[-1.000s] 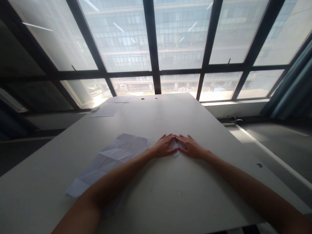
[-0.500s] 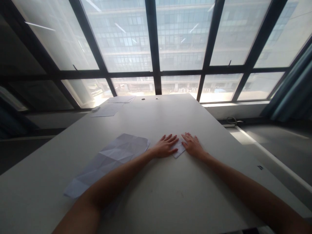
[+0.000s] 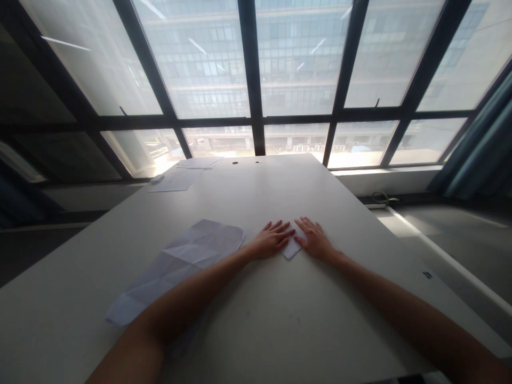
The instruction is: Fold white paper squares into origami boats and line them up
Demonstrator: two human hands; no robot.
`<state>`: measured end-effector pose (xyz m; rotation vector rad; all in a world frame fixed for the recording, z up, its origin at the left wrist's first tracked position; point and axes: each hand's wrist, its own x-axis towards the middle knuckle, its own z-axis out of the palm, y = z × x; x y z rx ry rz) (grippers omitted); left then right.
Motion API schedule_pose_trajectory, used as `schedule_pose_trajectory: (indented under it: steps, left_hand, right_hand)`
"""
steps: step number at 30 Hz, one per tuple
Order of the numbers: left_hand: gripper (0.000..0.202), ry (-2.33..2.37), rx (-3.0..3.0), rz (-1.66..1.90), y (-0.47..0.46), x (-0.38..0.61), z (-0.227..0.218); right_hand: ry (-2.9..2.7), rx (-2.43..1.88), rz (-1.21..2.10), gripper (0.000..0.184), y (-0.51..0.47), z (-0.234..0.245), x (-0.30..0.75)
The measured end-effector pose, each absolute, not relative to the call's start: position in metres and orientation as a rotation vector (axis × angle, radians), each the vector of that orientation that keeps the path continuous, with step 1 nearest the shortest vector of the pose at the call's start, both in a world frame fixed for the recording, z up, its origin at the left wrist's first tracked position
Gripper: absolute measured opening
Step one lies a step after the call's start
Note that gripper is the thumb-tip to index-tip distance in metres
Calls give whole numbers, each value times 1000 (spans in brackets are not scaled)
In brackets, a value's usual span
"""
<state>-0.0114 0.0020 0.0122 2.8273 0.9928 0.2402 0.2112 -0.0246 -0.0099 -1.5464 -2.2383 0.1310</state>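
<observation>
As daylight came through tall, dark-framed windows (image 3: 296,64), the head view showed a person's left hand (image 3: 271,241) and right hand (image 3: 314,241) laid palm-down over a small, folded piece of white paper (image 3: 291,250) on a broad, white desk (image 3: 256,197). The fingers of both hands were spread and gripped nothing. Uneven pressure could have skewed a crease, and a sideways push could have sent the small paper skidding across the desk. A large, creased white paper sheet (image 3: 188,256) lay to the left, partly hidden by the left forearm (image 3: 200,288), whose sweep might have dragged it; whether they touched could not be told.
</observation>
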Motion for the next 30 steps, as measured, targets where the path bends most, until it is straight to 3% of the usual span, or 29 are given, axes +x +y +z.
schedule_pose_trajectory:
  steps: [12,18,22,30]
  left_hand:
    - [43,1218,2609,565,11,-11,3]
    - [18,994,2659,847,18,-14,1]
    - [19,1019,2647,829,16,-15,3]
    - [21,954,2722,696,7,-15,10]
  right_hand:
    - [-2122,-1783,113,46,-22,-10,215]
    - [-2194,-1320,83,34,-24,-3,218]
    - [-2330,-1056,192,32,-30,4,216]
    - [-2330,-1102,186,36,-30,7,216]
